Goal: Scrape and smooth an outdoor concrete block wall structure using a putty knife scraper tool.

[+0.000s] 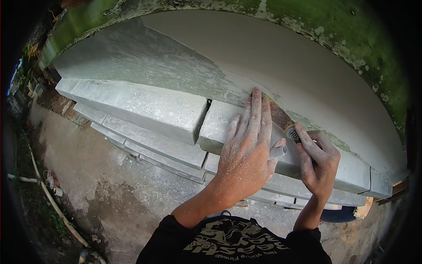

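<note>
Pressing flat against the stepped grey moulding (145,110), the left hand (246,154) lies with its fingers (257,112) straight and close together, tips pointing toward twelve o'clock and reaching the seam where the moulding meets the smooth plastered wall (285,61). Pale dust covers its skin. It appears to be pinning down a brown strip of sandpaper (279,115), which shows at one o'clock from the fingertips and runs down toward the right hand (318,165). A flat palm spreads pressure evenly over the paper, which would suit rubbing a level face.

The right hand sits at three o'clock from the left, its fingers curled and clamped on the lower end of the strip, where a small round piece (292,133) shows; holding that end likely keeps the paper taut and guided along the ledge.

A vertical joint (208,105) splits the top block at ten o'clock from the left hand. Lower steps of the moulding descend toward a rough concrete ground (101,185), with a thin pipe (52,202) at eight o'clock. Mossy green wall (351,35) arches above.
</note>
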Demonstrator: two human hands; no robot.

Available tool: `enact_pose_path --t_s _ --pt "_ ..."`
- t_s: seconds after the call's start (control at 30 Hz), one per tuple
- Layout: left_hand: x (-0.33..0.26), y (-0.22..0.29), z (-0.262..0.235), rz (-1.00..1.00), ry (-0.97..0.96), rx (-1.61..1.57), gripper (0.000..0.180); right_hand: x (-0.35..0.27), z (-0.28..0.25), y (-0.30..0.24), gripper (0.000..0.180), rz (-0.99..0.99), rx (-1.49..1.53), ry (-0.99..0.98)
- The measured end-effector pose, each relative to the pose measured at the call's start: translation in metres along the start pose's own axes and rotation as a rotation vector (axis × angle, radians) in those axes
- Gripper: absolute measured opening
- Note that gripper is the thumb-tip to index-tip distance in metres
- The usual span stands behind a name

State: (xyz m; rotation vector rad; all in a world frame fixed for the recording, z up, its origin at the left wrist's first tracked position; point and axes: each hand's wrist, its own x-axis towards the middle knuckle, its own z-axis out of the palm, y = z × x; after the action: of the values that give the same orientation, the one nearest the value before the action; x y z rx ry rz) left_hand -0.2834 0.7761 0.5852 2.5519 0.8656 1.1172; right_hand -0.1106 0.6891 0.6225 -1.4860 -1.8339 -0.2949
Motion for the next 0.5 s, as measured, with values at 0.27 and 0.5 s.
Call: enact_pose_path --t_s 0.27,0.5 --pt "0.003 0.004 -0.006 -0.003 -0.031 0.058 0.081 0.007 -0.005 0.004 0.054 0.044 0.004 -0.027" --pt "0.004 0.006 -0.006 -0.053 0.009 0.029 0.08 0.013 0.007 -0.004 0.051 0.007 0.05 -0.008"
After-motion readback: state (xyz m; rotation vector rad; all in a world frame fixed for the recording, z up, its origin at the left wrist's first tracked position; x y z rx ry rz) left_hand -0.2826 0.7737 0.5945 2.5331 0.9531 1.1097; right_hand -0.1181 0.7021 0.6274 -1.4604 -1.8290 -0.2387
